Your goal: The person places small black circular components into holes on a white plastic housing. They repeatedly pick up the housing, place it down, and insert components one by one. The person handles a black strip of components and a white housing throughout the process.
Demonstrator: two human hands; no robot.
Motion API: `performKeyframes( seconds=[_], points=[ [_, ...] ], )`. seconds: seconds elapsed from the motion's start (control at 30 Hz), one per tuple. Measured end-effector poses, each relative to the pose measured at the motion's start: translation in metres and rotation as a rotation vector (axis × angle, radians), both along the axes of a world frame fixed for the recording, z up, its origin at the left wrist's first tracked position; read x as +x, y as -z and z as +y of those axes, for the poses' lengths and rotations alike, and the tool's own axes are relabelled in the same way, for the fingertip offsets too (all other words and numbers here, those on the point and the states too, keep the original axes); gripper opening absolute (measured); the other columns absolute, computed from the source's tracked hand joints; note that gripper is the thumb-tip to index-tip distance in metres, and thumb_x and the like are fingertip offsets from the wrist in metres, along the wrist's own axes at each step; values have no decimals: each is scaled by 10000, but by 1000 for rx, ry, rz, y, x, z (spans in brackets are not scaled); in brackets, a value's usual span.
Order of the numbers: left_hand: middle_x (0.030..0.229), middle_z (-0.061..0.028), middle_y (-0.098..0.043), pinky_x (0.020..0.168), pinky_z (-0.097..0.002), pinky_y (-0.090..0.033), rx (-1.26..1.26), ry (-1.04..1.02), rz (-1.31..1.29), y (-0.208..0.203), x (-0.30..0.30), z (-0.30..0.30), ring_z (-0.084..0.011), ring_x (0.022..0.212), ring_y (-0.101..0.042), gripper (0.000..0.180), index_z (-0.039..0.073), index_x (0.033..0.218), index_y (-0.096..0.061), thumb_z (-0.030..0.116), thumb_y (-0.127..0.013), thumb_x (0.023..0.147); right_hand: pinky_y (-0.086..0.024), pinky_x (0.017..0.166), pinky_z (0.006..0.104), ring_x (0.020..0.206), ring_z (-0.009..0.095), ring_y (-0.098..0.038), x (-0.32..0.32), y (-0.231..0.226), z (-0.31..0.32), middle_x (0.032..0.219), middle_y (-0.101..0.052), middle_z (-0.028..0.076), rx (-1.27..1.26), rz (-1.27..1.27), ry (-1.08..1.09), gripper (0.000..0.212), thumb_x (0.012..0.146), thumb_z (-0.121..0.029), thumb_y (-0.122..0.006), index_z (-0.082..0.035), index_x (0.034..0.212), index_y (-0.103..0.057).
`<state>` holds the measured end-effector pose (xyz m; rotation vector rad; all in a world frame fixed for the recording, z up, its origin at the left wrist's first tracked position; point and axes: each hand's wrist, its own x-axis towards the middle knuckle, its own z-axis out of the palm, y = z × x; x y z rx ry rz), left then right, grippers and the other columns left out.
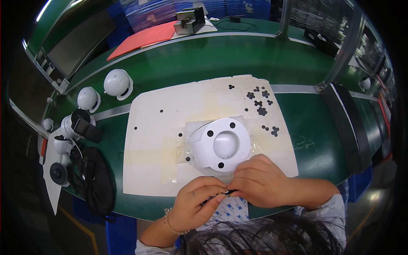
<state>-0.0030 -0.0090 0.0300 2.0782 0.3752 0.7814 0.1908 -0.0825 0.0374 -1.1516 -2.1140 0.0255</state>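
Just in front of the white round housing (197,148), my left hand (197,202) and my right hand (261,182) meet with fingertips pinched on a small black piece (229,192). Fingers cover most of that piece, so its full shape is hidden. The housing lies with its ring-shaped face turned up, a round opening in its middle and three black round pads (221,165) spaced around the ring. A sheet of printed white backing paper (233,210) lies partly under my hands at the table's near edge.
A pale board (144,170) lies on the green table (314,157). Black pads (262,111) lie loose and in clusters at its right. White camera-like units (118,83), cables and a black pouch (100,182) stand to the left. A long black piece (346,127) lies at right.
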Motion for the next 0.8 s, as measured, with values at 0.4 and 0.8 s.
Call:
performKeyframes(
  seconds=[0.4,0.8],
  points=[
    [948,-90,-571,668,-252,-457,-178,5,8,4,0,-2,-152,749,-555,119,-5,892,-624,89,-610,820,-425,760,307,943,176,-542,2,2,0,867,-581,53,220,-240,35,169,738,-196,-599,-74,855,-601],
    [935,-87,-532,674,-254,-455,-5,-23,-25,2,1,-7,-168,763,-546,100,-4,873,-611,49,-633,791,-376,825,338,988,172,-518,4,3,6,884,-564,11,70,-138,-72,145,759,-207,-601,-77,814,-566]
  ],
)
